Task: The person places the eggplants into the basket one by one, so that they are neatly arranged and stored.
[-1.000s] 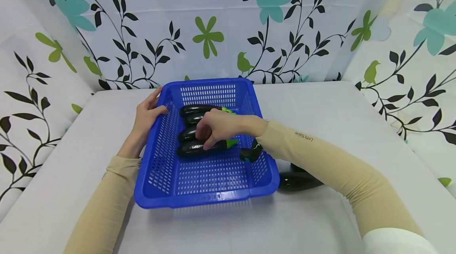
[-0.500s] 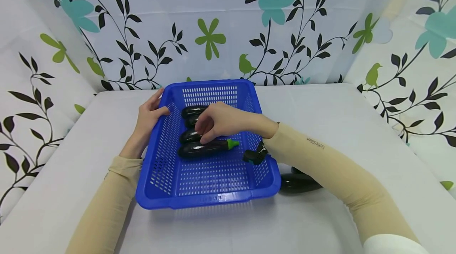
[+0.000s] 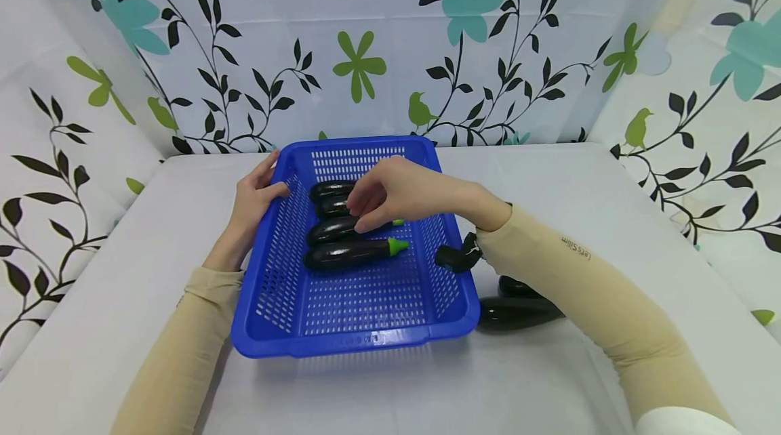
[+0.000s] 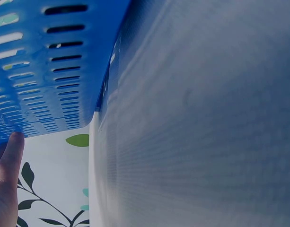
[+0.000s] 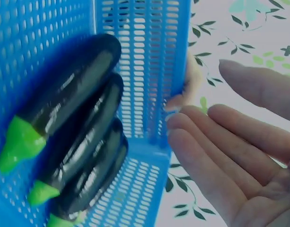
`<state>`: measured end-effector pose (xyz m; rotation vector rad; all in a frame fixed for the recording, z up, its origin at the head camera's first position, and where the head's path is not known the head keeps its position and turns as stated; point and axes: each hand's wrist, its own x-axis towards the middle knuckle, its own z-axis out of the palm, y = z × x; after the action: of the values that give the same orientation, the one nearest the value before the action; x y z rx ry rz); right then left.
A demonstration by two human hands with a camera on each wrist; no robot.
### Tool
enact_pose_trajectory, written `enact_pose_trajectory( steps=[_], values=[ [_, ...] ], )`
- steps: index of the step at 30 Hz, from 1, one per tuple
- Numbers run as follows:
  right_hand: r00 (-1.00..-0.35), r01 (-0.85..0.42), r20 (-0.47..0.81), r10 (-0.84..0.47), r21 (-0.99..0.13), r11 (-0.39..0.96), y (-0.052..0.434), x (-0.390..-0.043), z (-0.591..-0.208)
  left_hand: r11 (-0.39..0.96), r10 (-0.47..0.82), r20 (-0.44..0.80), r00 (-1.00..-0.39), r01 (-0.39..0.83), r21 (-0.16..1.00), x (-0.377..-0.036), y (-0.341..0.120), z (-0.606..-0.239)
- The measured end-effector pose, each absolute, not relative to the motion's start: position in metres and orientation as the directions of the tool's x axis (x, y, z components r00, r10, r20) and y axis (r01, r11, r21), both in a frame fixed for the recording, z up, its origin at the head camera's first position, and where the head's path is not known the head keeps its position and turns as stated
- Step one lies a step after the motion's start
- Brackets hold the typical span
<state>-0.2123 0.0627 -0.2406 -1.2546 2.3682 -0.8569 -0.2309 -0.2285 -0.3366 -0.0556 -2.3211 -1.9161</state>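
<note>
Blue plastic basket [image 3: 354, 299] sits mid-counter [image 3: 610, 177], and I see four dark eggplants [image 3: 348, 254] lying in it side by side, long axes running left-right, green caps toward my right. Right hand [image 3: 396, 194] hovers just above the middle of that row, fingers relaxed and loosely spread, gripping nothing; the right wrist view shows the open palm [image 5: 239, 156] apart from the eggplants [image 5: 83, 137]. Left hand [image 3: 253, 201] holds the basket's left rim, thumb hooked over the edge, fingers on the outer wall [image 4: 7, 156]. Two more eggplants [image 3: 518, 312] lie on the counter just right of the basket, under my right forearm, long axes also roughly left-right. Right hand is plainly the nearer one to those; left is well apart, across the basket.
</note>
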Motion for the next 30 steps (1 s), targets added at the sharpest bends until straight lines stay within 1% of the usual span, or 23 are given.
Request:
enact_pose_trajectory(
  steps=[6,12,16,23,30],
  values=[
    [-0.579,-0.636,0.020,-0.815,-0.637,0.436,0.084,-0.208,-0.234,0.159,-0.041,0.138,-0.990,0.130,0.979,-0.230,-0.228,-0.336],
    [-0.579,-0.639,0.029,-0.815,-0.637,0.431,0.107,-0.208,-0.237,0.150,-0.040,0.131,-0.991,0.123,0.981,-0.230,-0.228,-0.336],
    [-0.590,-0.627,0.032,-0.807,-0.647,0.433,0.122,-0.207,-0.239,0.148,-0.040,0.131,-0.991,0.124,0.981,-0.230,-0.228,-0.336],
    [-0.640,-0.579,0.044,-0.767,-0.684,0.444,0.149,-0.200,-0.240,0.124,-0.042,0.135,-0.990,0.129,0.984,-0.230,-0.229,-0.336],
    [-0.706,-0.553,0.083,-0.703,-0.685,0.475,0.178,-0.198,-0.247,0.125,-0.050,0.125,-0.991,0.118,0.985,-0.231,-0.228,-0.337]
  ],
)
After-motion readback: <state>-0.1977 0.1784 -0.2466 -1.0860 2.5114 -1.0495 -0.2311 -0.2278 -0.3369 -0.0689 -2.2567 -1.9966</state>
